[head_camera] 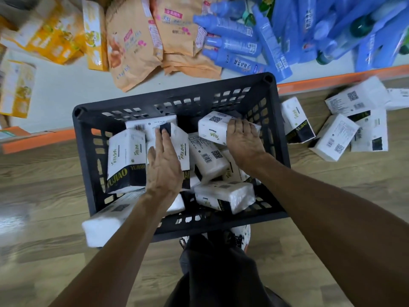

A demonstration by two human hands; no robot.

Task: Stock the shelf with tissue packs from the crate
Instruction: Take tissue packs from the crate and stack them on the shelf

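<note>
A black plastic crate (78, 138) stands in front of the person, its far wall against the shelf (55, 89), a pale board with an orange front edge. The left hand (163, 167) lies released, fingers straight, flat on an upright tissue pack (182, 140) near the crate's middle. The right hand (243, 141) is grasping a tilted tissue pack (212, 127) at the crate's far right corner, its fingers curled over the pack's far edge. More packs lie jumbled in the crate: a YUJIAO-printed pack (126, 160) stands against the left wall, and a flat pack (223, 196) lies along the near wall. Another white pack (104, 224) sits at the crate's near left corner, half hidden by the left forearm; whether it is inside or outside cannot be told. On the wooden floor (44, 178), just right of the crate, loose tissue packs (336, 138) lie scattered. On the shelf are yellow boxes (53, 34) at the left, orange bags (132, 47) in the middle and blue bottles (243, 45) at the right.
</note>
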